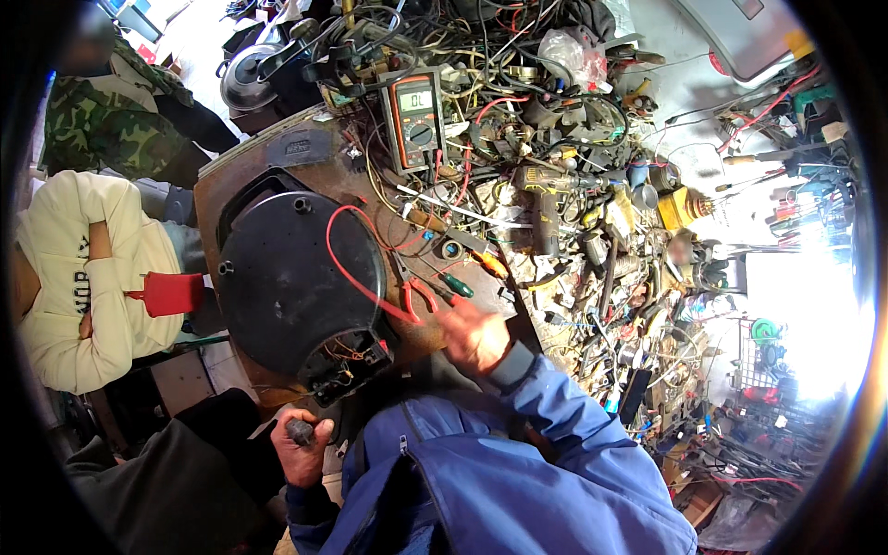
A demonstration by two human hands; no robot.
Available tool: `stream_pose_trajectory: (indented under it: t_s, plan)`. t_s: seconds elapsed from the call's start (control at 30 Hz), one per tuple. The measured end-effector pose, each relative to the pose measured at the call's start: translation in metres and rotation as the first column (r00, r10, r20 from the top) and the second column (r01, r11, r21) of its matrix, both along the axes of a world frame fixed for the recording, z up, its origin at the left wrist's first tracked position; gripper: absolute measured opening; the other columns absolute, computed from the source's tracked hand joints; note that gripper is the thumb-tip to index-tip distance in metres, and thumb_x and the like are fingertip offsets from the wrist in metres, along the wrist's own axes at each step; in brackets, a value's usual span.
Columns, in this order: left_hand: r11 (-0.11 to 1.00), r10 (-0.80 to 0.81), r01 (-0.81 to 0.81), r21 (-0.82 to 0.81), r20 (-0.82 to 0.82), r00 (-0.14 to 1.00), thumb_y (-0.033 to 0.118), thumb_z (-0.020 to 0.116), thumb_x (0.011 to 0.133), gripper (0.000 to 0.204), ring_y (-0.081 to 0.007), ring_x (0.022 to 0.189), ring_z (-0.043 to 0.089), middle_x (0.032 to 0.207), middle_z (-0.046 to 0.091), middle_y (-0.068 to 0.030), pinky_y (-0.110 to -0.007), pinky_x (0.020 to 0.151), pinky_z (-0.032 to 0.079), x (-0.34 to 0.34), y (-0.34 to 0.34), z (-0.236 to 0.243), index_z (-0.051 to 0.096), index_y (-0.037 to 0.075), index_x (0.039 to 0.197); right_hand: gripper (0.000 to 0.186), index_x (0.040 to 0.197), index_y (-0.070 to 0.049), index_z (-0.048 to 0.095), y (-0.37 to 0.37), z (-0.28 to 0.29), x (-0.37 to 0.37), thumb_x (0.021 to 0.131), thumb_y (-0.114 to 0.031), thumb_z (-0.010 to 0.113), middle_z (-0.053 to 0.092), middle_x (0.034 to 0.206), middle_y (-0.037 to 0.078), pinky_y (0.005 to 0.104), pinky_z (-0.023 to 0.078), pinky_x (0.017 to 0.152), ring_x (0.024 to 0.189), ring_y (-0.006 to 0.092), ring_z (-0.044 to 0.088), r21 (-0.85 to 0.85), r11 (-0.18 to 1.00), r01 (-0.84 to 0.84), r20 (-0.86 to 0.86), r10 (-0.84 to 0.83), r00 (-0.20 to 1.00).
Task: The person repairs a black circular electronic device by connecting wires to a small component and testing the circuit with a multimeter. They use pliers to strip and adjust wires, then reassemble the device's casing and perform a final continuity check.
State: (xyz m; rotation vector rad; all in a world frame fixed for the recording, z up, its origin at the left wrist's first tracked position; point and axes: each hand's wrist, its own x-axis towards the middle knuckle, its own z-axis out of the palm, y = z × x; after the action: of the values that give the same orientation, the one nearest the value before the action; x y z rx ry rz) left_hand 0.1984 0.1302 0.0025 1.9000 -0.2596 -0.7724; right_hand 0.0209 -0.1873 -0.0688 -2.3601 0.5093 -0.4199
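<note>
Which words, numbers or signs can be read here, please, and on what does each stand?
I leave the wording itself out.
Multimeter: legible characters on its display; markings around the dial too small.
Cream sweatshirt: large dark letters, partly hidden.
Dark flat piece near the multimeter: faint marks, too blurred.

The appliance housing (296,268) rests on the workbench (211,199), left of centre in the frame. Its open wiring compartment (347,365) sits at its lower right end. A test lead (377,302) crosses the housing's right side. The pliers (418,298) and a screwdriver (455,284) lie to the right of the housing, above the right hand (474,335). The left hand (301,453) is below the housing, lower left. The multimeter (418,125) lies at upper centre; the cordless drill (544,199) lies to its lower right. The lidded pot (250,79) stands at upper left.
</note>
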Motion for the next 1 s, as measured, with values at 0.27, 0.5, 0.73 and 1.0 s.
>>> stream_pose_trajectory:
  t_s: [0.27,0.5,0.73,1.0]
  plan:
    - [0.997,0.066,-0.065,0.033,-0.012,0.998,0.014,0.087,0.079,0.030,-0.0073,0.074,0.050,0.081,0.055,0.0027,-0.024,0.069,0.043,0.002,-0.006,0.005,0.061,0.006,0.090,0.013,0.100,-0.002,0.072,0.012,-0.002,0.032,0.089,-0.009,0.072,0.067,0.082,0.019,0.0438,0.052,0.063,0.074,0.0388,0.067,0.342,0.938,0.057,0.122,-0.104,0.987]
    - [0.993,0.104,-0.106,0.051,0.022,0.994,0.015,0.087,0.081,0.029,-0.0071,0.073,0.051,0.081,0.057,0.0023,-0.023,0.067,0.044,0.003,-0.005,0.009,0.061,0.005,0.090,0.019,0.099,0.003,0.071,-0.059,-0.039,0.075,0.095,-0.016,0.069,0.057,0.065,-0.004,0.0252,0.036,0.050,0.056,0.0042,0.044,0.783,0.468,0.410,-0.126,-0.527,0.840]
    - [0.979,0.149,-0.155,0.133,0.056,0.987,0.006,0.084,0.077,0.025,-0.0065,0.071,0.050,0.079,0.057,0.0026,-0.023,0.065,0.043,0.001,-0.009,0.019,0.060,0.004,0.087,0.021,0.097,-0.001,0.073,-0.072,-0.103,0.110,0.086,-0.019,0.071,0.070,0.075,0.015,0.0392,0.053,0.066,0.068,0.0233,0.069,0.501,0.676,0.540,-0.155,-0.544,0.824]
    - [0.963,0.193,-0.207,0.172,0.098,0.976,0.007,0.082,0.078,0.024,-0.0080,0.073,0.049,0.079,0.055,0.0002,-0.024,0.067,0.043,-0.001,-0.004,0.012,0.059,0.004,0.085,0.012,0.092,-0.010,0.061,-0.172,-0.084,0.065,0.087,-0.021,0.063,0.070,0.083,0.017,0.0503,0.056,0.062,0.067,0.0388,0.069,-0.418,0.783,0.461,-0.181,-0.569,0.802]
